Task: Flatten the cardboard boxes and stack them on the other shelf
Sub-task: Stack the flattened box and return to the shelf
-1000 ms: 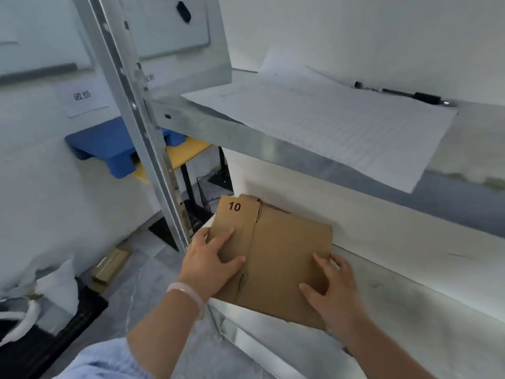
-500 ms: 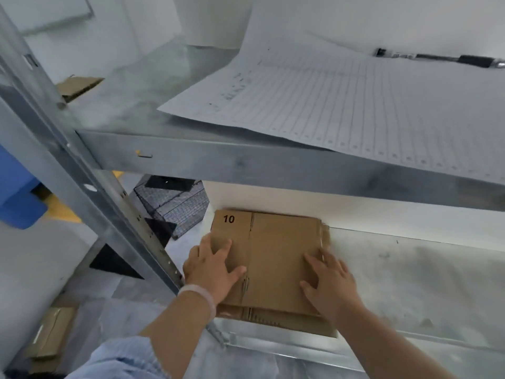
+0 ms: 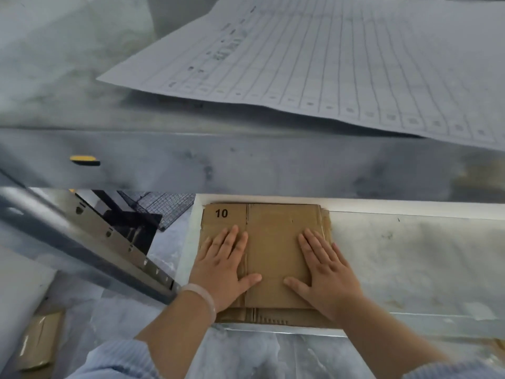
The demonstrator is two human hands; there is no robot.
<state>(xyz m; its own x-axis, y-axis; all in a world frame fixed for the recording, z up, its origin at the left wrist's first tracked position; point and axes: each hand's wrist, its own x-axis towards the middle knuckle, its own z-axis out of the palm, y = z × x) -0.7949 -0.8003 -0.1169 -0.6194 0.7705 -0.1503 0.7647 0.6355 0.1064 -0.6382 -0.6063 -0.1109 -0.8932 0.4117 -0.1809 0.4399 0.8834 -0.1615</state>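
On the floor, well left of the left hand point(image 3: 221, 266), lies a cardboard piece point(image 3: 38, 343). That hand presses flat, fingers straight, on the flattened box point(image 3: 276, 242) marked 10. The right hand point(image 3: 325, 272) presses likewise beside it. Under both hands the box tops more flattened cardboard point(image 3: 273, 320) on the lower shelf point(image 3: 410, 255).

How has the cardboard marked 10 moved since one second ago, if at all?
Yes. The cardboard turned: it lay skewed across the shelf's front edge, now it lies square behind it.
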